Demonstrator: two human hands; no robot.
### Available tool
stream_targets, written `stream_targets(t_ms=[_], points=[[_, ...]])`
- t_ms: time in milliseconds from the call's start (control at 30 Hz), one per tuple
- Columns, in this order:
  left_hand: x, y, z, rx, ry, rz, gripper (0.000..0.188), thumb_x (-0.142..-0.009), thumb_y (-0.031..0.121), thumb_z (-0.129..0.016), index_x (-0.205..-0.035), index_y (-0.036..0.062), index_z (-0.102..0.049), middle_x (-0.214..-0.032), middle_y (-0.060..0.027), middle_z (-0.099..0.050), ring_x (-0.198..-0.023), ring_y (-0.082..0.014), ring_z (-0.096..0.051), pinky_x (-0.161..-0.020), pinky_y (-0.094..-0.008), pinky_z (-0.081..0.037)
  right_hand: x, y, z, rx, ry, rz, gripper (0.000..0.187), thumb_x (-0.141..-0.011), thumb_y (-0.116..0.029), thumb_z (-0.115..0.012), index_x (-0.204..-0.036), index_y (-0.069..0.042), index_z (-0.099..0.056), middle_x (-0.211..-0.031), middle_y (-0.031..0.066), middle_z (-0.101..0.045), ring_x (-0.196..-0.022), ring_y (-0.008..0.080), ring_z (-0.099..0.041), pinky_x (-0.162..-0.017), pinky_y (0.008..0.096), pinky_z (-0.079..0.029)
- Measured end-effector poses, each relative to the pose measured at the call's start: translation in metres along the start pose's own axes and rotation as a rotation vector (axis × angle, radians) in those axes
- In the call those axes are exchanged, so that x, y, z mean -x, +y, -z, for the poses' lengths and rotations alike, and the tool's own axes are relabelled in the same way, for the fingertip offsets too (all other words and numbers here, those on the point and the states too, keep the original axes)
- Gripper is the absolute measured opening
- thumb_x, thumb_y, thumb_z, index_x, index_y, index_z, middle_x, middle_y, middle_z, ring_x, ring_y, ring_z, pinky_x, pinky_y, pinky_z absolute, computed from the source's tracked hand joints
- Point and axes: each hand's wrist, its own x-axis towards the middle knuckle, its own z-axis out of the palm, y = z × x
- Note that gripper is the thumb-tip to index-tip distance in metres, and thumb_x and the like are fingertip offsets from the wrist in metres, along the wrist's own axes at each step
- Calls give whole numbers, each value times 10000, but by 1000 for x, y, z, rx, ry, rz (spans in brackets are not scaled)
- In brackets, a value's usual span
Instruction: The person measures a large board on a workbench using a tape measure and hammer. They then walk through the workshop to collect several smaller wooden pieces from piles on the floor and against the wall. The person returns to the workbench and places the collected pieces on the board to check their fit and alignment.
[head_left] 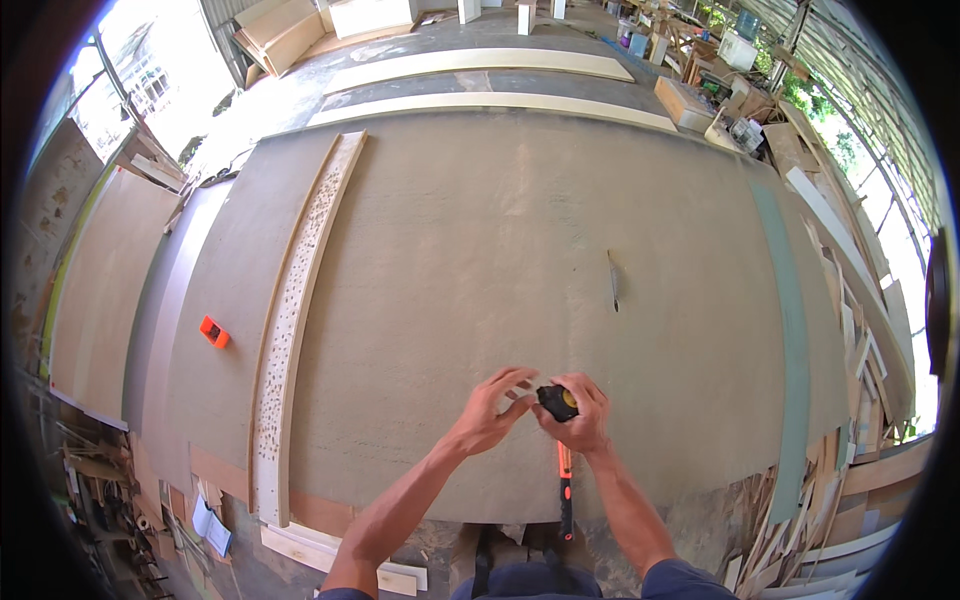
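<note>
My right hand is wrapped round a black tape measure with a yellow disc on its side, held above the large brown board. Close by on its left is my left hand, fingers curved and apart, its fingertips beside the case; no drawn-out blade can be made out between them. Below my right hand lies a tool with an orange and black handle, its upper end hidden by the hand. Farther off, a thin dark pointed piece rests on the brown board.
A long pale strip with many brown spots lies lengthwise across the board's left part. Left of it sits a small orange block-shaped thing. A green band runs along the right side, with piled offcuts beyond. Pale planks lie behind.
</note>
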Motion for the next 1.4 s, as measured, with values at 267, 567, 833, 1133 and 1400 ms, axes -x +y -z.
stream_targets(t_ms=[267, 567, 833, 1133, 1400], points=[[-52, -30, -30, 154, -169, 166, 110, -915, 30, -724, -976, 50, -635, -925, 10, -625, -851, -79, -598, -790, -277, -521, -18, 67, 32, 176, -109, 96, 397, -710, -347, -826, -958, -94, -647, -906, 55, -643, -759, 284, -636, -674, 409, -512], [-29, -137, 212, -804, 176, 125, 135, -866, -77, -669, -975, -2, -692, -1019, -102, -681, -997, -237, -645, -921, -363, -546, 3, 277, 167, 454, -116, -324, 373, -916, -331, -681, -1119, -20, -656, -1049, 161, -644, -1052, 375, -584, -945, 463, -462], [-13, -221, 379, -1475, 467, 327, 199, -868, 7, -634, -1012, 78, -752, -968, -127, -596, -968, -330, -586, -849, -440, -474, -56, 341, 177, 689, -141, -196, 248, -994, -176, -569, -1198, -94, -683, -1247, 108, -669, -1145, 344, -577, -998, 456, -445], [-33, -268, 409, -1403, 509, 307, 178, -923, 63, -608, -1038, 40, -742, -968, -139, -635, -920, -331, -631, -832, -419, -483, -78, 358, 159, 717, -121, -170, 160, -962, -125, -595, -1076, -69, -692, -1160, 86, -692, -1089, 341, -598, -943, 444, -472], [-46, -277, 419, -1418, 433, 346, 178, -952, 31, -544, -1095, 37, -651, -1118, -157, -603, -1047, -350, -584, -914, -428, -455, -85, 367, 161, 677, -134, -179, 167, -955, -121, -608, -1085, -51, -687, -1143, 93, -689, -1055, 341, -612, -924, 436, -481]])
